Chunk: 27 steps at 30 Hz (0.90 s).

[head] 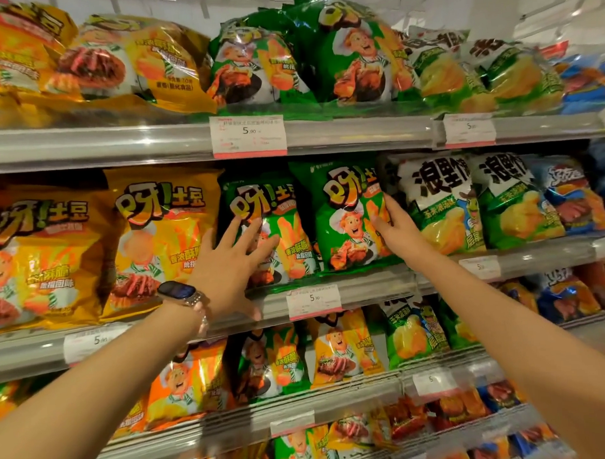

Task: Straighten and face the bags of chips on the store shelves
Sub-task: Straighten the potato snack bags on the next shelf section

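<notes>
Green 呀!土豆 bag point(348, 217) gripped by right hand point(395, 222), left hand point(227, 263) flat, fingers spread, on neighbouring green bag point(280, 237), 5.90 tag point(314, 301).

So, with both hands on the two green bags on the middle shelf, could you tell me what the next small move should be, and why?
Probably pull the left green bag forward and square it. It sits further back than the right green bag, whose edge overlaps it. The left hand rests flat on its front, while the right hand grips the right bag's edge and can steady it.

Grey metal shelf rails point(137, 142) – white wall point(492, 6) above, brightly lit.
</notes>
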{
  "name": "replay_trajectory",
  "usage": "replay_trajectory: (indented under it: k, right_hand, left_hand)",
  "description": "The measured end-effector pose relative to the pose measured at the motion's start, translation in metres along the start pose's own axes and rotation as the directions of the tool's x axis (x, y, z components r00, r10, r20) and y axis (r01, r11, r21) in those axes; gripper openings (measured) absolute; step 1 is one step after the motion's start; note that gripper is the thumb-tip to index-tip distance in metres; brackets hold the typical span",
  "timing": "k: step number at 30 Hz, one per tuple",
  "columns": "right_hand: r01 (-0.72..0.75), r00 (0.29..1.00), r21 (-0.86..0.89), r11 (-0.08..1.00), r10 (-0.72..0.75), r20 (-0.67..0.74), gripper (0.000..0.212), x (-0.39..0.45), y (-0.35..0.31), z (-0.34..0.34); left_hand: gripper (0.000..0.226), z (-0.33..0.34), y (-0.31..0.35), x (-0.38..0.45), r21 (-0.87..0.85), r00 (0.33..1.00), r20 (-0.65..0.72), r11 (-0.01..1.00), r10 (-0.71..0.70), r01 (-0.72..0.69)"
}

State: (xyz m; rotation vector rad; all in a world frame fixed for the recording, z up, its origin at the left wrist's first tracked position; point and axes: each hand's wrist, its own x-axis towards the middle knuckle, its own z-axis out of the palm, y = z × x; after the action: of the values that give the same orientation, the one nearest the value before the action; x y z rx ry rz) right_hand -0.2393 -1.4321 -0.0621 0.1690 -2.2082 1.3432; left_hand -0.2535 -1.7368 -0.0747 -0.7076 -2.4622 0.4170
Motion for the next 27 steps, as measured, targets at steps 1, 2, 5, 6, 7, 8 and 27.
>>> replay_trajectory:
  k: [1, 2, 5, 6, 7, 8, 27]
  right_hand:
    - [0.029, 1.0, -0.036, 0.999, -0.029, -0.006, 0.05, -0.001, 0.001, 0.001]
    - [0.055, 0.998, -0.082, 0.995, -0.058, -0.035, 0.052, -0.002, 0.002, 0.002]
    - [0.111, 0.951, -0.258, 0.96, -0.178, -0.251, 0.052, -0.01, 0.004, 0.009]
    - [0.132, 0.92, -0.325, 0.937, -0.237, -0.312, 0.048, -0.013, 0.004, 0.012]
    - [0.148, 0.893, -0.387, 0.91, -0.291, -0.343, 0.042, -0.016, 0.004, 0.014]
    - [0.164, 0.878, -0.433, 0.886, -0.332, -0.346, 0.038, -0.019, 0.004, 0.017]
    - [0.186, 0.963, -0.547, 0.816, -0.261, -0.062, 0.062, -0.039, -0.005, 0.022]
  left_hand:
    - [0.134, 0.0, 0.0, 0.0, 0.005, 1.0, 0.002, 1.0, -0.001, 0.001]
    - [0.134, 0.0, 0.0, 0.0, 0.011, 1.0, 0.006, 1.0, -0.001, 0.001]
    - [0.134, -0.001, 0.001, -0.001, 0.019, 1.0, 0.012, 1.0, -0.003, 0.002]
    - [0.133, -0.001, 0.001, -0.002, 0.021, 1.0, 0.008, 1.0, -0.003, 0.003]
    - [0.133, -0.002, 0.002, -0.004, 0.025, 1.0, 0.004, 1.0, -0.003, 0.003]
    - [0.132, -0.002, 0.002, -0.005, 0.03, 1.0, 0.002, 1.0, -0.002, 0.002]
    - [0.112, -0.017, 0.018, -0.017, -0.038, 0.999, 0.043, 0.999, -0.027, 0.029]
